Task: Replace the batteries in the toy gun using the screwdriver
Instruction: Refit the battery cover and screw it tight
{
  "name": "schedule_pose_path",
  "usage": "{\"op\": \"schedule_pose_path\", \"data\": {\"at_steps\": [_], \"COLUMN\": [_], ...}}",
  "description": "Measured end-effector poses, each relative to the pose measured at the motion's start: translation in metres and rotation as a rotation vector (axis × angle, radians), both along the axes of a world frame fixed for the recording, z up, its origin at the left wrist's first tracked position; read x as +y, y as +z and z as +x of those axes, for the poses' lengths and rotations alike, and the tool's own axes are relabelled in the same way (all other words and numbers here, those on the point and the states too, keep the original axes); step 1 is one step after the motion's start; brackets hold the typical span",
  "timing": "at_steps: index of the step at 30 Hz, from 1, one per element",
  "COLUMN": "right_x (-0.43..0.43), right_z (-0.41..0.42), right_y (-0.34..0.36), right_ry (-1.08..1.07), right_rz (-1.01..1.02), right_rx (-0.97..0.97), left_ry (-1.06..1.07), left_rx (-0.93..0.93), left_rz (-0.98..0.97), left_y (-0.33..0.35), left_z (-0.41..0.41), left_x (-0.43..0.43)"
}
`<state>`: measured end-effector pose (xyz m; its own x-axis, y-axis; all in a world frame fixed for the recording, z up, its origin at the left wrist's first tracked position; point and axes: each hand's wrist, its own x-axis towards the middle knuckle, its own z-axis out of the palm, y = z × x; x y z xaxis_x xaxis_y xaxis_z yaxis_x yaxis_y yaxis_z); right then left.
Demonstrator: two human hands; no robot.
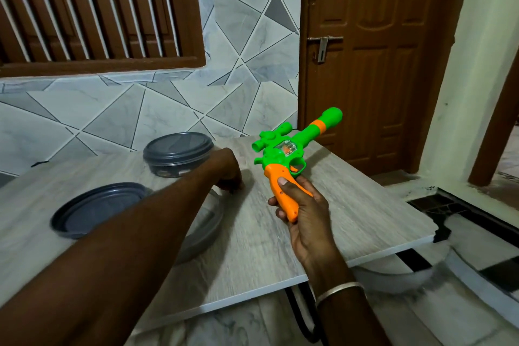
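Gripping the orange handle, the right hand (304, 213) holds the toy gun (283, 150) above the table (359, 205) (barrel pointing away). The left hand (229, 170) rests on the table's middle, fingers curled down, perhaps over something small; I cannot tell whether it holds anything.

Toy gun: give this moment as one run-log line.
right hand: grips toy gun handle | left hand: curled on table, grasp unclear | screwdriver: unseen

Toy gun (280, 155) green, orange handle; lidded tub (178, 153) dark grey, possibly bluish; table (351, 205) pale woodgrain.
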<state>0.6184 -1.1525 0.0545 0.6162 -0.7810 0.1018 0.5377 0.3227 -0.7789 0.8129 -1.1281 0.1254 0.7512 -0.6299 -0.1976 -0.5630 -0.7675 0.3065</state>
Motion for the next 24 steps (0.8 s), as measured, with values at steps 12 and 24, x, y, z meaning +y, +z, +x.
{"op": "schedule_pose_path", "data": {"at_steps": [12,24], "right_x": [-0.001,0.0], "right_z": [0.001,0.0], "right_y": [-0.001,0.001], "right_ry": [0.006,0.016], "right_rz": [-0.023,-0.017], "right_rx": [0.006,0.028], "left_ry": [0.027,0.056], "left_rx": [-0.206,0.239], "left_rz": [0.055,-0.701], "left_y": [-0.021,0.01], "left_z": [0.016,0.026], "left_x": [-0.002,0.013]}}
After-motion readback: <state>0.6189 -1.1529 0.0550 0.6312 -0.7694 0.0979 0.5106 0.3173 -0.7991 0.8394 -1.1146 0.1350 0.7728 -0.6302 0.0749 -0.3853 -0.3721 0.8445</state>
